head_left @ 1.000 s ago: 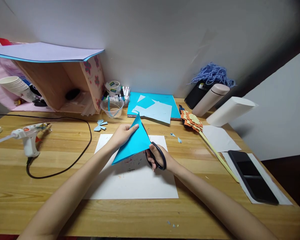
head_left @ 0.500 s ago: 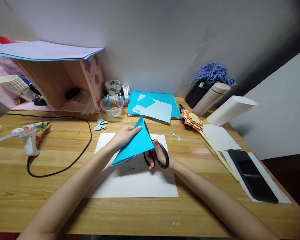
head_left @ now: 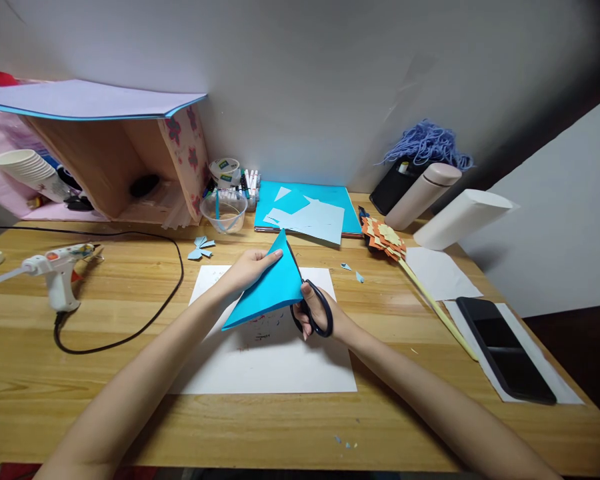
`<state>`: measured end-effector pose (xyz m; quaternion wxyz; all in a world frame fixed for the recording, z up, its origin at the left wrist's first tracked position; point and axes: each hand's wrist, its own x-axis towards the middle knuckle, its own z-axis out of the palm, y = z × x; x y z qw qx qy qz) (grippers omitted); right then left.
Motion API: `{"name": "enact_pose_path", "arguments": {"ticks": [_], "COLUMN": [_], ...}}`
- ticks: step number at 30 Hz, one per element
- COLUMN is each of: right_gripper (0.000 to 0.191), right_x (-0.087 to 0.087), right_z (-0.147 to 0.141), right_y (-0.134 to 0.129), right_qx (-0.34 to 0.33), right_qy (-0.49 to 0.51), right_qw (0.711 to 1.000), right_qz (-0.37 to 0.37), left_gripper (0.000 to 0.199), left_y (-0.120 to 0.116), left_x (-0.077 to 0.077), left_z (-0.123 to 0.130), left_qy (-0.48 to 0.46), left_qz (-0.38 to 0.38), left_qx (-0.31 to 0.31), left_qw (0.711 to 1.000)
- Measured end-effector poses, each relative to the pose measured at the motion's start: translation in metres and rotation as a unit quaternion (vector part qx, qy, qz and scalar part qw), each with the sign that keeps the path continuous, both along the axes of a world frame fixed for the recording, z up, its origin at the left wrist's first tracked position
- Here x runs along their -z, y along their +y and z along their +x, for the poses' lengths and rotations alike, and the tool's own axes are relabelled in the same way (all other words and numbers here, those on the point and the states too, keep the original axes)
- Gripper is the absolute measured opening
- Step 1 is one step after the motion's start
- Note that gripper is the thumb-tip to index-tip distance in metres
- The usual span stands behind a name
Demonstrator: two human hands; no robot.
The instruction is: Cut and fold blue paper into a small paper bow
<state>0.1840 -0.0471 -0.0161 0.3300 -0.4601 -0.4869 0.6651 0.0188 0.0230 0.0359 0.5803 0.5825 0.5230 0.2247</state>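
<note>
My left hand grips a folded sheet of blue paper by its upper left edge, thumb on top. The paper is held above the table as a triangle with its tip pointing away from me. In my right hand are black-handled scissors, with fingers through the loops. Their blades run along the right edge of the blue paper and are mostly hidden behind it. Beneath lies a white sheet with small coloured marks. A light blue paper cutout rests beyond the sheet's left corner.
At left lie a glue gun and its cord, before an open box. A clear plastic bowl and blue papers stand behind. To the right are a paper flower, a bottle and a phone.
The scissor handles have drawn closer together, and my right hand has shifted slightly left against the paper's lower right corner. My left hand keeps its hold.
</note>
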Motion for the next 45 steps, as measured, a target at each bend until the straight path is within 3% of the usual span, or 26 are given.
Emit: {"name": "enact_pose_path", "arguments": {"ticks": [6,17,24,31,39,45], "right_gripper": [0.064,0.072,0.068,0.062,0.075,0.072], "right_x": [-0.002,-0.009,-0.003,0.001,-0.006,-0.006], "right_z": [0.0,0.0,0.0,-0.001,0.003,0.002], "right_y": [-0.003,-0.006,-0.007,-0.005,-0.004,-0.003], "right_qx": [-0.024,-0.041,-0.033,-0.008,-0.032,-0.011], "right_qy": [-0.015,-0.038,-0.02,0.015,-0.035,-0.042], "right_qw": [0.999,0.995,0.995,0.998,0.992,0.993], "right_qz": [0.025,0.078,0.094,0.053,0.119,0.109], "left_gripper": [0.048,0.049,0.048,0.048,0.048,0.048], "left_y": [0.003,-0.004,-0.004,-0.006,-0.008,-0.008], "left_x": [0.004,0.007,0.009,0.004,0.003,0.006], "left_z": [0.002,0.007,0.008,0.009,0.009,0.01], "left_qy": [-0.049,0.014,0.001,0.002,-0.003,-0.006], "left_qz": [0.056,0.131,0.126,0.127,0.117,0.119], "left_qx": [-0.043,-0.001,-0.002,-0.011,0.02,0.019], "left_qw": [0.996,0.991,0.992,0.992,0.993,0.993]}}
